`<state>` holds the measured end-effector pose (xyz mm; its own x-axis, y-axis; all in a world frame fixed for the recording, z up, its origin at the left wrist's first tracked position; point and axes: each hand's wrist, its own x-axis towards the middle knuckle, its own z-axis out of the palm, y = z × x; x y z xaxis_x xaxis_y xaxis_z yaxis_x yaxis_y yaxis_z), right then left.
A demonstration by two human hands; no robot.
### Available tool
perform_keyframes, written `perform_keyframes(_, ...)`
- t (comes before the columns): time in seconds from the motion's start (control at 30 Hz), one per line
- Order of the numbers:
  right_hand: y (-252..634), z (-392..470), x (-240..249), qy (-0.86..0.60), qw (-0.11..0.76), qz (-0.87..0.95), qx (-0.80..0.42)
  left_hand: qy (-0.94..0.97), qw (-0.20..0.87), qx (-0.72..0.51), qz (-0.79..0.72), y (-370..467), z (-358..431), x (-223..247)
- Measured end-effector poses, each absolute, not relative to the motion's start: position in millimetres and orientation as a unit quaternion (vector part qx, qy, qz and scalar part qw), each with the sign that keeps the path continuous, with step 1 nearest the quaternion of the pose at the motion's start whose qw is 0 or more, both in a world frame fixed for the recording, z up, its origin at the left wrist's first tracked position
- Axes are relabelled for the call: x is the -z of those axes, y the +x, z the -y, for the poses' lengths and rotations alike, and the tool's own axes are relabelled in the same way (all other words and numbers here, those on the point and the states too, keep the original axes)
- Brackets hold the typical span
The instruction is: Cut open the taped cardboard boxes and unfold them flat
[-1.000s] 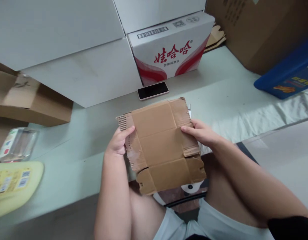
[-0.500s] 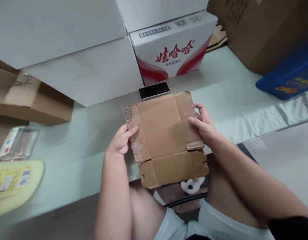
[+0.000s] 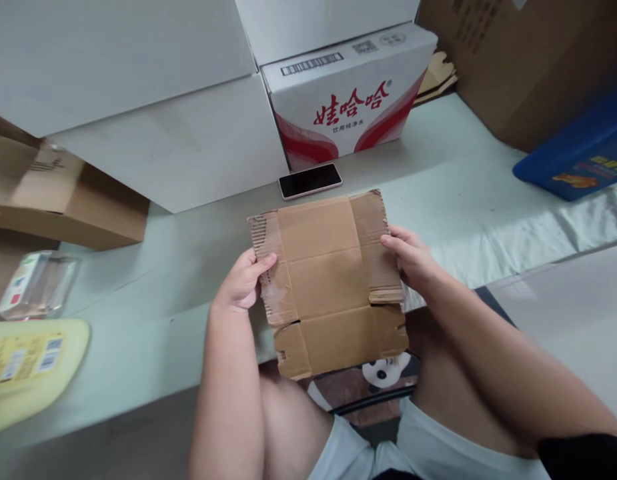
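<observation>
Flattened carton (image 3: 323,267) straighter between hands (image 3: 241,283)

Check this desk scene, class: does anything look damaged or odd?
Yes: the cardboard piece between the left hand and right hand. Its left edge is ragged, with bare corrugation at the upper corner, as if torn.

The cardboard (image 3: 323,280) is plain brown; the drink carton (image 3: 353,100) white with red swooshes.
</observation>
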<state>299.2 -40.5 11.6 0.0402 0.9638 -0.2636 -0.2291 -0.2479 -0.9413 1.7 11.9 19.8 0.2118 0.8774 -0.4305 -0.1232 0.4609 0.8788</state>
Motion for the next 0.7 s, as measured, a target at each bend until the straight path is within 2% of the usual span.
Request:
perform_keyframes(0.5, 302.8, 43.7, -9.8, -0.575, 0.475, 0.344, -0.570, 0.395, 0.687, -0.351, -0.499, -2.8, -10.7, -17.1)
perform_keyframes(0.7, 304.3, 45.3, -8.1, -0.545, 0.456, 0.390, -0.586, 0.389, 0.692, -0.353, -0.494, 0.5, -9.8, -19.8)
